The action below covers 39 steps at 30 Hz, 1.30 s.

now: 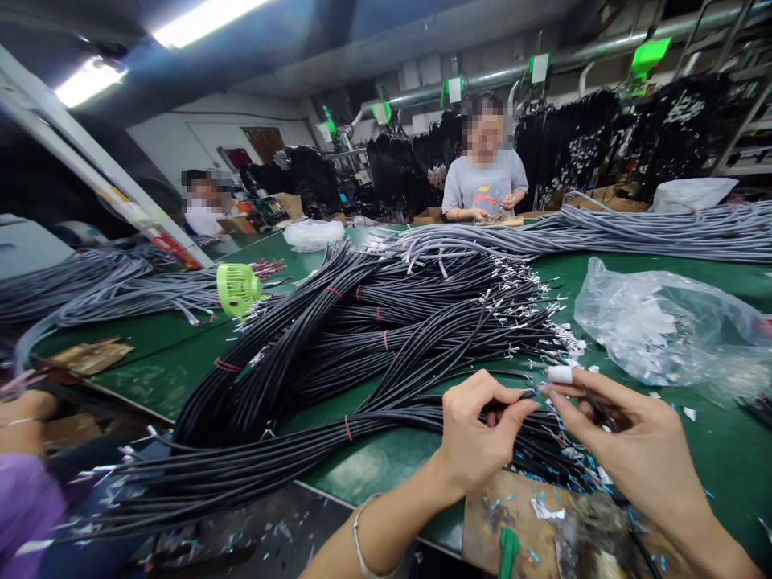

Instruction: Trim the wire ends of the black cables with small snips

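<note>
My left hand (pixel 482 430) is closed, with thumb and index finger pinching a black cable (pixel 528 394) close to its end. Just right of it, my right hand (pixel 633 430) brings its thumb and index fingertip together at the thin wires of that end. White tape (pixel 559 375) wraps its index finger. A small dark tool (pixel 600 408) is tucked inside the curled right fingers; its kind is partly hidden. Below both hands, cable ends with blue and white wires (pixel 572 462) fan out from a black cable bundle (pixel 386 416).
Tied black cable bundles (pixel 314 354) cover the green table (pixel 362 466). Grey cables (pixel 663 229) lie behind. There are a plastic bag (pixel 657 322), a small green fan (pixel 237 289) and a wooden board (pixel 491 523) with a green-handled item (pixel 508 553). Other people (pixel 486 181) sit around.
</note>
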Available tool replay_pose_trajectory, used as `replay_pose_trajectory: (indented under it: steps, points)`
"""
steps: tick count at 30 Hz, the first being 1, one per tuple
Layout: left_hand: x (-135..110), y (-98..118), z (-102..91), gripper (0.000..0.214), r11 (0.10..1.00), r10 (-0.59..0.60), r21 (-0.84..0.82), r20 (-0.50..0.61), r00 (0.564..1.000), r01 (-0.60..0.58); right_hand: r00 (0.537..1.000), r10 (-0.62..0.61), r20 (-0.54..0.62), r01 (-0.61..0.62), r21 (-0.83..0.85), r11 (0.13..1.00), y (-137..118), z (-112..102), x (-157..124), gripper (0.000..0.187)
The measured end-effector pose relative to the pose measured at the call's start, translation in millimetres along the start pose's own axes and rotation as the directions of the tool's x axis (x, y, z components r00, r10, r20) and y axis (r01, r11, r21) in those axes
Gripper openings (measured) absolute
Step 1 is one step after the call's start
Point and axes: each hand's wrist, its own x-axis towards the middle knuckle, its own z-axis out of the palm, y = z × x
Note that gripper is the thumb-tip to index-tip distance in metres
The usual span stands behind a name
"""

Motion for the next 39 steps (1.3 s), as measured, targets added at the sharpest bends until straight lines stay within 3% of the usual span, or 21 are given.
replay_pose_trajectory:
  steps: [6, 9, 12, 16, 20, 24, 27, 30, 32, 34, 36, 39]
  points:
    - [0.5, -1.8, -0.3, 0.012, 0.998, -0.049, -0.042, 0.011, 0.999, 0.049, 0.999, 0.003, 0.038, 0.0, -0.071, 0.998, 8.2, -0.8, 3.1, 0.024]
    - [0.6, -1.4, -0.3, 0.013, 0.998, -0.058, -0.018, 0.001, 0.998, 0.058, 0.999, -0.044, -0.02, 0.04, -0.187, 0.982, 11.1, -5.0, 3.0, 0.024]
    - [0.8, -0.3, 1.2, 0.013, 0.999, 0.005, 0.036, -0.04, 0.999, -0.004, 0.983, -0.144, -0.111, 0.101, -0.32, 0.942, 7.1, -7.0, -1.2, 0.016]
    - [-0.9, -1.5, 5.6, 0.016, 0.981, 0.145, 0.137, -0.071, 0.987, -0.134, 0.957, -0.288, -0.035, 0.249, -0.409, 0.878, 5.8, -2.3, -9.3, 0.012]
    - [-5.5, -6.5, 9.9, 0.02, 0.94, 0.243, 0.262, -0.056, 0.968, -0.221, 0.947, -0.322, -0.002, 0.284, -0.465, 0.839, 14.5, 3.1, -12.8, 0.011]
    - [-8.4, -9.3, 12.7, 0.023, 0.919, 0.264, 0.313, -0.043, 0.963, -0.238, 0.967, -0.253, 0.026, 0.243, -0.387, 0.889, 20.6, 4.7, -12.7, 0.01]
    - [-6.8, -9.6, 12.9, 0.018, 0.966, 0.175, 0.2, -0.037, 0.984, -0.164, 0.971, -0.236, -0.029, 0.213, -0.337, 0.917, 22.9, 5.4, -13.0, 0.013]
    - [-2.5, -11.1, 11.3, 0.012, 0.993, -0.099, -0.052, 0.075, 0.992, 0.103, 0.974, -0.224, -0.029, 0.203, -0.322, 0.925, 23.7, 6.4, -13.6, 0.016]
    - [0.5, -12.9, 9.8, 0.016, 0.915, -0.286, -0.214, 0.251, 0.925, 0.341, 0.979, -0.204, -0.006, 0.194, -0.281, 0.94, 21.9, 6.8, -12.9, 0.017]
    - [2.9, -14.3, 8.2, 0.02, 0.818, -0.354, -0.32, 0.375, 0.857, 0.478, 0.989, -0.148, 0.013, 0.148, -0.181, 0.972, 18.0, 6.6, -10.1, 0.014]
    - [4.3, -14.2, 5.9, 0.017, 0.824, -0.307, -0.356, 0.372, 0.876, 0.44, 0.996, -0.061, 0.059, 0.063, -0.031, 0.998, 13.4, 5.6, -5.5, 0.011]
    - [5.3, -10.7, 1.1, 0.015, 0.945, -0.115, -0.27, 0.254, 0.96, 0.184, 0.984, 0.045, 0.175, -0.074, 0.163, 0.984, 8.5, 2.8, 1.4, 0.016]
